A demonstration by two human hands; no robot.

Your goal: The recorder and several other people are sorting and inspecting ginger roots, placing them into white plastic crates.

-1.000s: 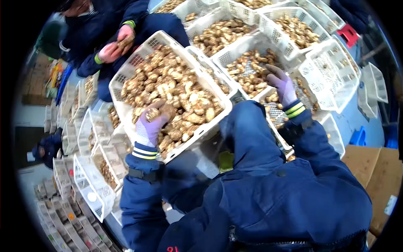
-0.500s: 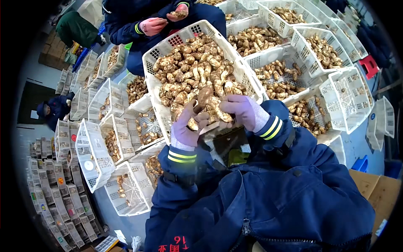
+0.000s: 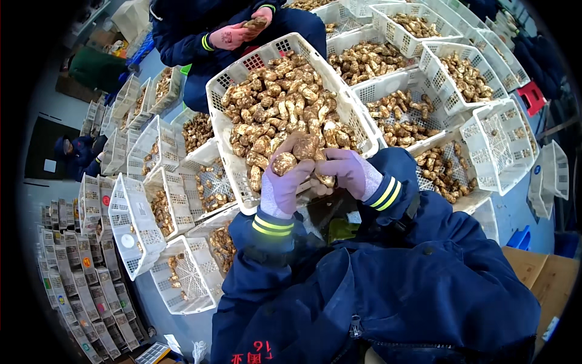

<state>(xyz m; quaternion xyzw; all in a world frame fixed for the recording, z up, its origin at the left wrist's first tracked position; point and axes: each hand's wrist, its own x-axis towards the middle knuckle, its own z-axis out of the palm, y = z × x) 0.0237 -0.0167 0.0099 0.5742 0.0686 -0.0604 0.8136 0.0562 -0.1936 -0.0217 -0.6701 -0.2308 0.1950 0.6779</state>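
Above the white crate point(image 3: 347, 100), near edge: we hold mushrooms point(image 3: 306, 147) close together.
Left hand point(image 3: 282, 185): curled around a round-capped mushroom point(image 3: 284, 164).
Right hand point(image 3: 350, 172): fingertips pinching a mushroom's stem end point(image 3: 325, 179).
Heap point(image 3: 270, 112): more mushrooms, filling our crate.
Across from us: a co-worker's gloved hands point(image 3: 228, 37), gripping another.

The view is bright, bending toward black corners.

Mushrooms point(image 3: 282, 103) lie in a crate point(image 3: 242, 68) before the person point(image 3: 394, 297), between left-hand crates point(image 3: 136, 221) and right-hand crates point(image 3: 500, 145); a co-worker point(image 3: 182, 30) beyond.
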